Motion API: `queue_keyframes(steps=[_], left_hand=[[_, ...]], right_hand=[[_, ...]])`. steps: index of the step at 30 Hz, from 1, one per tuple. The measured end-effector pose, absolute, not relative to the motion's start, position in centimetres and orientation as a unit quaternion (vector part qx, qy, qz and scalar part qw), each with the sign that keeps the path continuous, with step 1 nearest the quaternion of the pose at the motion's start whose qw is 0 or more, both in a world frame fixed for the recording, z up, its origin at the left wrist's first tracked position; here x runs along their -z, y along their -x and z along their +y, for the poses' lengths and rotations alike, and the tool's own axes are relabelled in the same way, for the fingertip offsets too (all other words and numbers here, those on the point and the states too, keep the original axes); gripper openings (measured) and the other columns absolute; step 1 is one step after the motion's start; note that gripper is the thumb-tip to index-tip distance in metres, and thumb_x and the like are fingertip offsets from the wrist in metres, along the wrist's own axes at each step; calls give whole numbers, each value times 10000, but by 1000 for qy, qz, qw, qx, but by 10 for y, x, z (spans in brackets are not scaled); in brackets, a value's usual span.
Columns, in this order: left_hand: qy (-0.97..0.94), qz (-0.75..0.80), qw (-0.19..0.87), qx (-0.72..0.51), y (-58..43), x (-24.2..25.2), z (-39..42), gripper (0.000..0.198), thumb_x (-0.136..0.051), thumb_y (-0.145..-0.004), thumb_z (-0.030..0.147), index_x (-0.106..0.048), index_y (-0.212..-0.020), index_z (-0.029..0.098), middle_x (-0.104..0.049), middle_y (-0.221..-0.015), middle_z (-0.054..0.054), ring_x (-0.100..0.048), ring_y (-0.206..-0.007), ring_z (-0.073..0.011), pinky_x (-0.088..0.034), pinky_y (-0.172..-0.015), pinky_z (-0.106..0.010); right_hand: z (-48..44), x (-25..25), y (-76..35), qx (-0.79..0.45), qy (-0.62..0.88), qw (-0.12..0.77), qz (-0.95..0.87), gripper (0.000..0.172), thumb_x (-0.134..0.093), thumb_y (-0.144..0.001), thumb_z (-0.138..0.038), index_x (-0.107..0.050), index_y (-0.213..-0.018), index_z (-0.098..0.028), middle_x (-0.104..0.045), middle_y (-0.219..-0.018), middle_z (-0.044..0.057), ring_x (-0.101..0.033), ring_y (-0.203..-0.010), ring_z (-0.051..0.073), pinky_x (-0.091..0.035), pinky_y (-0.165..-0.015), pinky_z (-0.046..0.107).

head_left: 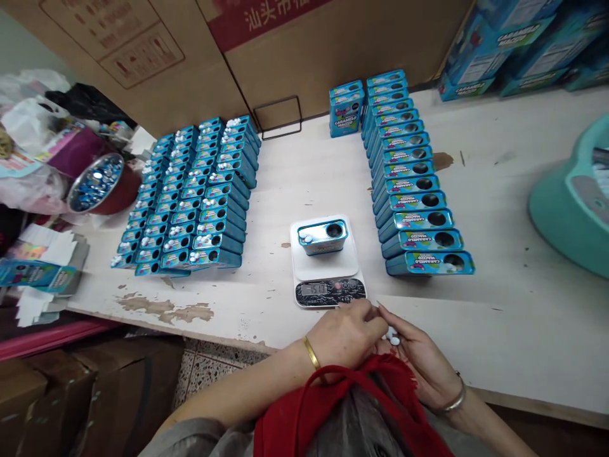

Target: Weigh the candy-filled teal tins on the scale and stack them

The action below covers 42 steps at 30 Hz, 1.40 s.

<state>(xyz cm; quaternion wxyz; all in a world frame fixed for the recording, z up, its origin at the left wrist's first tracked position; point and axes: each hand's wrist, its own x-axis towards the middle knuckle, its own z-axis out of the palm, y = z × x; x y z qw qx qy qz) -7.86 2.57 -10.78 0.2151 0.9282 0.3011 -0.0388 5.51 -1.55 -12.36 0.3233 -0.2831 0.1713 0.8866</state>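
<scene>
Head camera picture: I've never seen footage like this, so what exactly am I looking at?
This single picture comes from a camera worn on a person's head, looking forward and down at their own hands. The bare left hand and right hand have small white candies between them. On the white table, a blue tin sits on a digital scale, and rows of blue Caramelo Mazzo tins lie on either side.

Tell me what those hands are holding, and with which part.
The right hand cradles a few white candies at its cupped fingers. The left hand is pinched close beside them; whether it holds anything cannot be told.
</scene>
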Motion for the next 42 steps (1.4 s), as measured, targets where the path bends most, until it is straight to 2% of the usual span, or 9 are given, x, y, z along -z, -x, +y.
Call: queue_keyframes(steps=[5,10,14,20,25,29,34,39,42], left_hand=[[-914,320,249,-7,84,106,29,114,-476,-853,212,-567,-905,167,-541,-897,-52,-542,-724,-136,-442,-612,-232],[-856,334,342,-199,94,70,71,78,-483,-839,163,-561,-837,161,-534,-791,-26,-517,-726,-107,-441,-652,-209],[-843,374,268,-280,98,43,119,62,-526,-801,118,-558,-768,159,-522,-733,2,-482,-651,-86,-420,-605,-209],[-877,396,175,-209,100,41,147,92,-539,-842,189,-606,-893,153,-584,-811,-17,-543,-676,-85,-452,-621,-210],[-844,424,151,-292,130,33,142,160,-490,-892,207,-605,-991,160,-632,-861,-21,-597,-722,-89,-483,-665,-223],[-800,489,109,-329,159,40,135,157,-516,-881,224,-615,-986,163,-623,-832,-17,-584,-720,-95,-481,-653,-228],[-807,493,80,-315,172,57,121,136,-543,-860,191,-621,-966,157,-625,-868,-31,-584,-803,-116,-482,-736,-255],[-802,500,80,-317,173,64,113,145,-533,-868,201,-612,-982,160,-623,-882,-35,-587,-825,-123,-486,-764,-274],[-804,501,82,-311,173,68,111,171,-526,-874,225,-609,-1015,174,-621,-923,-46,-586,-870,-139,-492,-790,-296]], right_hand=[[-11,121,-53,-878,256,359,184,191,-629,-771,-282,-658,-917,-162,-725,-849,59,-674,-899,224,-519,-846,378],[10,115,-49,-833,276,458,144,168,-516,-858,-217,-670,-903,-166,-729,-886,41,-659,-963,167,-477,-941,329],[25,109,-48,-828,280,472,117,289,-428,-901,-260,-653,-1012,-116,-691,-1079,118,-597,-1100,190,-444,-994,324],[22,111,-57,-813,324,463,144,294,-425,-902,-246,-631,-1055,-103,-657,-1148,142,-568,-1141,207,-472,-963,311],[0,134,-76,-785,418,436,140,144,-588,-825,-255,-665,-880,-146,-700,-824,61,-667,-735,140,-548,-606,203],[-16,148,-83,-754,488,435,63,218,-653,-777,-362,-621,-703,-159,-552,-565,-22,-433,-423,46,-329,-326,135],[-19,145,-82,-761,472,434,100,218,-651,-774,-372,-627,-724,-162,-569,-631,-5,-435,-464,50,-375,-371,140],[-20,146,-82,-737,461,474,140,157,-704,-695,-207,-662,-840,-161,-631,-801,26,-594,-734,109,-521,-629,169],[-21,148,-82,-750,466,458,102,222,-702,-715,-218,-662,-927,-165,-627,-772,25,-575,-675,95,-498,-560,146]])
